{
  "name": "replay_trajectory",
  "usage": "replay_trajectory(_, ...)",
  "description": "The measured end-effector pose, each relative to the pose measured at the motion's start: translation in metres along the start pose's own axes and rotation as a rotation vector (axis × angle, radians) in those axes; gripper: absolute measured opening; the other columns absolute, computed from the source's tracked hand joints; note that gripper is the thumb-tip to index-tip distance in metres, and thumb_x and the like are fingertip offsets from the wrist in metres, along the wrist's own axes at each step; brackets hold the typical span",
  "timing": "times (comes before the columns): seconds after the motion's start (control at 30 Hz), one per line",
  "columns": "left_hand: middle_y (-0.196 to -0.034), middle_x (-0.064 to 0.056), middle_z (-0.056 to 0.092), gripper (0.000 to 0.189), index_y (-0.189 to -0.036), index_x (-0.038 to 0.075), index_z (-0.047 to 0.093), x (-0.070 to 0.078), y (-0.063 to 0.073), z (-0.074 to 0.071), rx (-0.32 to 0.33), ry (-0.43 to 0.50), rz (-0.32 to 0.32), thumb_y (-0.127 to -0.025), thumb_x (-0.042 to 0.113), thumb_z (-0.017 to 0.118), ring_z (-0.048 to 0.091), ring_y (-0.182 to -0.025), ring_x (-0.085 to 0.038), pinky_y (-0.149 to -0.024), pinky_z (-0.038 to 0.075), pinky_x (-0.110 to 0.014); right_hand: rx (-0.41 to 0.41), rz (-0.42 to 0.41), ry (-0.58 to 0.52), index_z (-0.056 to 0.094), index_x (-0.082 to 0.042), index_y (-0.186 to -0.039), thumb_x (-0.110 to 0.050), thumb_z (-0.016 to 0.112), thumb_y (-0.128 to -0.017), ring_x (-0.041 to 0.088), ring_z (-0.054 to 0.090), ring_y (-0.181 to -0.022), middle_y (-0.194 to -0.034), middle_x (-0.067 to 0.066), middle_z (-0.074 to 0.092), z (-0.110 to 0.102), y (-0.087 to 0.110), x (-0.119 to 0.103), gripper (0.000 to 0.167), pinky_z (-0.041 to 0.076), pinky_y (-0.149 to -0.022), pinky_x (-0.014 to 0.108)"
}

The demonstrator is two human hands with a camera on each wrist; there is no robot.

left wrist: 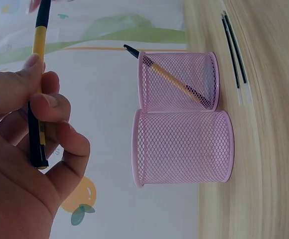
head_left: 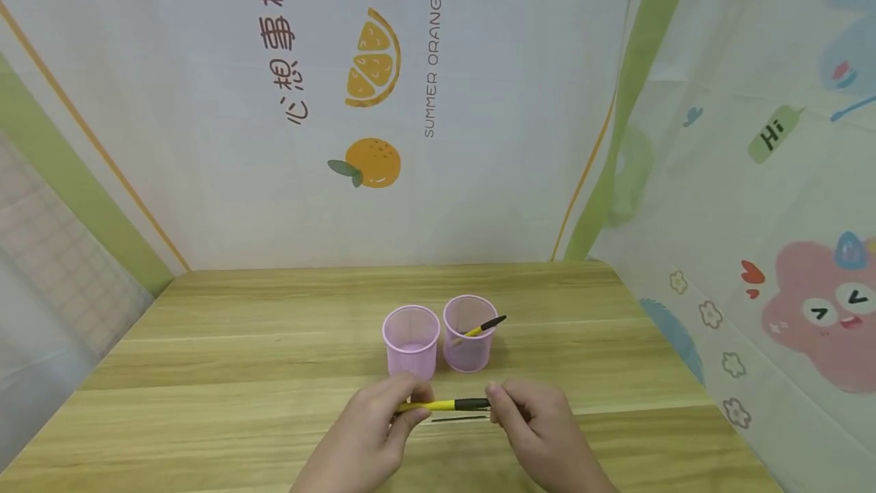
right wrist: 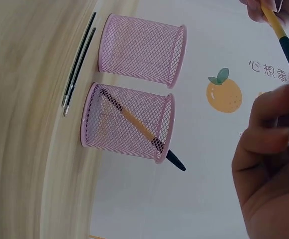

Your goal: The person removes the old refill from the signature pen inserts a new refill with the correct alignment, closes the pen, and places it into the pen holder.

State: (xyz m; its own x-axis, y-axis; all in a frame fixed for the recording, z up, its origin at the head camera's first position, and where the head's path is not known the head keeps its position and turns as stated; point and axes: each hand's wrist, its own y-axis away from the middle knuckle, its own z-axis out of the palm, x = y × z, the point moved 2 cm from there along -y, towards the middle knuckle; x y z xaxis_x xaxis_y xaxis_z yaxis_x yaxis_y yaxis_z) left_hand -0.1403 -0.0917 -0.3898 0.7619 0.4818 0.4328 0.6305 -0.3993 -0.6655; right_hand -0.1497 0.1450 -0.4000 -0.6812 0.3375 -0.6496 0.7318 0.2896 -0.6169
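A yellow and black pen point(head_left: 441, 405) lies level between my two hands, just above the table. My left hand point(head_left: 369, 432) grips its yellow barrel between thumb and fingers; in the left wrist view the black clip end point(left wrist: 35, 142) lies along the curled fingers. With thumb and index finger, my right hand point(head_left: 541, 424) pinches the black front end. Two thin dark pen refills point(head_left: 458, 419) lie side by side on the wood, below the pen in the head view.
Behind the hands stand two pink mesh pen holders, the left one point(head_left: 411, 364) empty. The right one point(head_left: 467, 360) contains another yellow and black pen point(right wrist: 137, 124), leaning with its black end over the rim. Printed cloth point(head_left: 493, 135) hangs behind the wooden table point(head_left: 274, 341).
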Motion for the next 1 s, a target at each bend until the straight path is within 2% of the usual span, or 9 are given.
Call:
replay_trajectory(0.1,-0.091,0.011,0.067,0.027,-0.102,0.017,0.065,-0.001,0.000,0.000,0.024,0.007,0.002,-0.089,-0.003,0.078,0.053,-0.081,0.005,-0.069,0.050,-0.014,0.003,-0.067,-0.008,0.071,-0.017,-0.099,0.002,0.069,-0.099,-0.009,0.045,-0.060,-0.072,-0.005,0.059,-0.002,0.000,0.000,0.020,0.042,-0.047,0.015)
replay_trajectory(0.2,-0.095,0.010,0.070,0.027,-0.106,0.015,0.068,-0.001,0.000,-0.001,0.035,0.011,0.010,-0.090,-0.004,0.077,0.056,-0.083,0.004,-0.071,0.051,-0.013,0.019,-0.117,0.016,0.072,-0.020,-0.109,0.004,0.075,-0.093,-0.006,0.053,-0.066,-0.083,-0.007,0.066,-0.003,0.000,-0.001,0.028,0.048,-0.055,0.013)
replay_trajectory(0.33,-0.100,0.010,0.073,0.028,-0.113,0.015,0.073,-0.002,0.002,0.000,0.019,-0.020,0.034,-0.092,-0.003,0.075,0.060,-0.085,0.003,-0.077,0.052,-0.011,0.039,-0.143,0.061,0.071,-0.024,-0.103,0.004,0.077,-0.092,-0.005,0.052,-0.069,-0.085,-0.012,0.064,-0.003,-0.001,-0.002,0.030,0.046,-0.057,0.011)
replay_trajectory(0.53,-0.094,0.011,0.070,0.023,-0.105,0.015,0.075,-0.002,0.004,0.001,0.031,-0.055,0.060,-0.089,-0.001,0.078,0.059,-0.082,0.004,-0.077,0.049,-0.008,0.063,-0.272,0.115,0.063,-0.020,-0.090,0.011,0.075,-0.087,-0.006,0.045,-0.068,-0.077,-0.009,0.057,0.001,-0.001,-0.002,0.033,0.038,-0.054,0.009)
replay_trajectory(0.63,-0.094,0.011,0.071,0.023,-0.104,0.015,0.075,-0.001,0.003,0.003,0.058,-0.083,0.104,-0.087,0.000,0.080,0.062,-0.081,0.001,-0.078,0.051,-0.009,0.065,-0.267,0.112,0.059,-0.021,-0.083,0.012,0.072,-0.088,-0.009,0.038,-0.067,-0.071,-0.009,0.050,0.003,0.000,-0.001,0.035,0.034,-0.053,0.007)
replay_trajectory(0.7,-0.094,0.011,0.072,0.021,-0.103,0.015,0.076,-0.001,0.002,0.005,0.102,-0.158,0.169,-0.086,0.003,0.080,0.064,-0.079,-0.002,-0.079,0.051,-0.012,0.066,-0.243,0.098,0.056,-0.021,-0.080,0.013,0.069,-0.090,-0.011,0.035,-0.067,-0.067,-0.007,0.045,0.005,0.001,0.001,0.037,0.033,-0.053,0.007)
replay_trajectory(0.77,-0.092,0.011,0.072,0.011,-0.101,0.015,0.076,-0.001,0.001,0.006,0.159,-0.250,0.245,-0.093,0.008,0.074,0.064,-0.077,-0.004,-0.077,0.049,-0.016,0.057,-0.198,0.050,0.053,-0.018,-0.075,0.013,0.065,-0.093,-0.014,0.034,-0.065,-0.061,-0.006,0.043,0.007,0.001,0.002,0.038,0.032,-0.050,0.008)
replay_trajectory(0.87,-0.089,0.011,0.071,0.018,-0.098,0.016,0.077,0.002,-0.003,0.006,0.250,-0.390,0.332,-0.105,0.016,0.060,0.062,-0.073,-0.006,-0.073,0.046,-0.023,0.012,-0.032,-0.085,0.049,-0.014,-0.069,0.007,0.058,-0.102,-0.012,0.037,-0.057,-0.054,0.001,0.045,0.008,0.001,-0.002,0.040,0.034,-0.043,0.015)
replay_trajectory(1.0,-0.089,0.010,0.072,0.035,-0.098,0.016,0.077,0.006,-0.008,0.006,0.284,-0.454,0.323,-0.114,0.024,0.048,0.065,-0.078,-0.008,-0.076,0.048,-0.032,0.002,0.181,-0.188,0.050,-0.011,-0.069,-0.006,0.053,-0.110,-0.004,0.042,-0.049,-0.052,0.006,0.047,0.005,-0.001,-0.010,0.042,0.038,-0.041,0.024)
